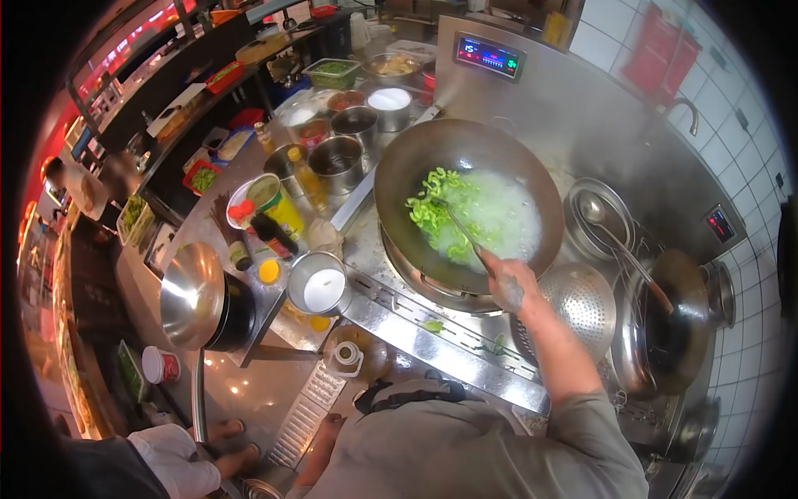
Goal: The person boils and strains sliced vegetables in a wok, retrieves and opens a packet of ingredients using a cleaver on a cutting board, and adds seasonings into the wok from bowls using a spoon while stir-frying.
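Note:
My right hand (509,284) is closed around the handle of a long-handled wok tool (462,223). The tool's head is buried in chopped green vegetables (440,200) on the left side of a large wok (399,166). Pale, cloudy, steaming liquid (507,212) fills the wok's middle and right. My left hand (332,426) hangs low beside my waist, apart from the wok; its fingers are too small and partly hidden to make out. Nearest to it lies a slotted metal grate (309,420).
A perforated strainer (582,303) sits right of the wok, with a ladle (594,209) resting across a pot behind it. Left stand a pot of white contents (322,291), bottles (307,179) and several metal pots. Another person's legs (179,461) show at lower left.

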`<state>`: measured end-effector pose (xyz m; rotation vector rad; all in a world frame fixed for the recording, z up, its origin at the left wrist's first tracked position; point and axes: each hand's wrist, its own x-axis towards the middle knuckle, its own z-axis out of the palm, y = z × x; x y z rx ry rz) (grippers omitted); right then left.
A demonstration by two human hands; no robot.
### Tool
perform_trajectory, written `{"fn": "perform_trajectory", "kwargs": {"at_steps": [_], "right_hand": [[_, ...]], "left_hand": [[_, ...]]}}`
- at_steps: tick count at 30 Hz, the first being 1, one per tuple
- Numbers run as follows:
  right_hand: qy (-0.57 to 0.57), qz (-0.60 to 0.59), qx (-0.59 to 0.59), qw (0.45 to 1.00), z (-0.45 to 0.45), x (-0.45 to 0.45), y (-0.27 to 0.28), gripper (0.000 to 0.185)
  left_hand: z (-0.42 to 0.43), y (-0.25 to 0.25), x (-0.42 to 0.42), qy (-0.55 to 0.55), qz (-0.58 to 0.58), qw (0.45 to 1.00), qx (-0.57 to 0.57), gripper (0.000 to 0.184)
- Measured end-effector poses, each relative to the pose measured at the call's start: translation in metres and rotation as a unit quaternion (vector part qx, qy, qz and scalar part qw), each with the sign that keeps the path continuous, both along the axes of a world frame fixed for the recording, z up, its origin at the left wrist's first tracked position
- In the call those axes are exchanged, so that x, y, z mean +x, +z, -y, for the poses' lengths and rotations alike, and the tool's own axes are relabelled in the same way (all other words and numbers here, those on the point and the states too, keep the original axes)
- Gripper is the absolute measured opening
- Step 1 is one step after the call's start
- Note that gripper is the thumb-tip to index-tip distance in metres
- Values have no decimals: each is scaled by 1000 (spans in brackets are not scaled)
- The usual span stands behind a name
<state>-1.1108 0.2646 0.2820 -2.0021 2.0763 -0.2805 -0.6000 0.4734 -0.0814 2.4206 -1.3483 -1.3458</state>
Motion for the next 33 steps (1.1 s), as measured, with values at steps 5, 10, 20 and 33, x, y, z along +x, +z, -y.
{"fn": "perform_trajectory", "kwargs": {"at_steps": [5, 10, 20, 33], "right_hand": [[22, 20, -1, 1000, -67, -31, 19, 61], [-43, -36, 79, 995, -105, -51, 81, 56], [-200, 352, -95, 910, -69, -88, -26, 49], [-256, 632, 92, 726, -25, -33, -17, 50]], "left_hand": [[19, 6, -13, 30, -48, 998, 23, 45], [30, -9, -2, -27, -57, 998, 9, 44], [89, 80, -35, 16, -102, 995, 4, 44], [15, -78, 37, -81, -40, 996, -16, 35]]}}
